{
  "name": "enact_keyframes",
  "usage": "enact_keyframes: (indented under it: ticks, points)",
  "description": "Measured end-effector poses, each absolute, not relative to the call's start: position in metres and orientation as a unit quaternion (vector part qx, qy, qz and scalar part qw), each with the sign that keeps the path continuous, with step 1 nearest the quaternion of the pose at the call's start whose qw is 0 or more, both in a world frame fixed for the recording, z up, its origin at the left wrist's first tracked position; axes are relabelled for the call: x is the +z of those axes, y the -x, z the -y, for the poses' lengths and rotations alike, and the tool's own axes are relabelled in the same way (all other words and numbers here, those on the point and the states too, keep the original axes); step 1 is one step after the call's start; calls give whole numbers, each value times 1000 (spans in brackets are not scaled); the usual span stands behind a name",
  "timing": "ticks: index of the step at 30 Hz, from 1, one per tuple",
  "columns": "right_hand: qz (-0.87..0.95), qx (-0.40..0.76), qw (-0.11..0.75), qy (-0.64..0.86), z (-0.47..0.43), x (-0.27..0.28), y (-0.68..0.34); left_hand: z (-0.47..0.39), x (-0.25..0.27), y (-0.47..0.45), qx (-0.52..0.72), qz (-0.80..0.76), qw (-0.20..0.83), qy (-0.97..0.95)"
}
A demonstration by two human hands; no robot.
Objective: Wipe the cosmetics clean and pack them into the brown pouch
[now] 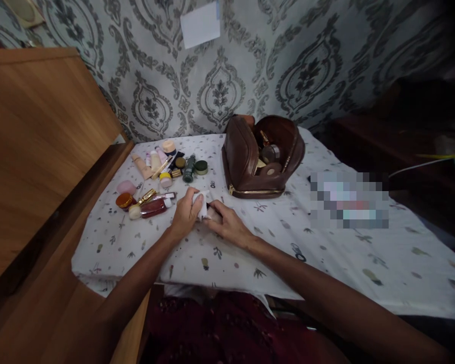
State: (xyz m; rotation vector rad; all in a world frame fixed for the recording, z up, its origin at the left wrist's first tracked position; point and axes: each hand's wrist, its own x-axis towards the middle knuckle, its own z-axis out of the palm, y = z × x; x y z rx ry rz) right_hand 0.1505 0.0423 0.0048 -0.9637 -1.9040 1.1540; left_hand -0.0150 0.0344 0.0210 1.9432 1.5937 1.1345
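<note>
My left hand [186, 213] is closed on a crumpled white wipe [200, 203], thumb on top. Beside it, my right hand [229, 223] grips a small pale container with a dark end [214, 214], pressed against the wipe; the fingers hide much of it. Both hands meet just above the cloth in front of an open brown cosmetic bag [238, 151], which has several items inside. Left of the hands lie a bottle of dark red liquid [153, 208], a gold tube [147, 196] and an amber jar [125, 201].
Farther back are a green bottle [189, 169], a dark green jar [201, 167], a peach-lidded jar [169, 147] and several tubes. A patterned white cloth [250, 263] covers the table. A wooden panel [41, 151] borders the left; a blurred-out object [349, 200] lies right.
</note>
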Motion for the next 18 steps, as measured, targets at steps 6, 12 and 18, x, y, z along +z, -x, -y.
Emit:
enact_keyframes:
  ticks: [6, 12, 18]
  points:
    - [694, 540, 349, 322, -43, 4, -150, -44, 17, 21, 512, -555, 183, -630]
    - [518, 737, 339, 272, -42, 7, -145, -49, 12, 22, 541, -561, 235, -581]
    - [406, 772, 390, 297, -43, 10, -142, -39, 12, 16, 450, -524, 193, -697]
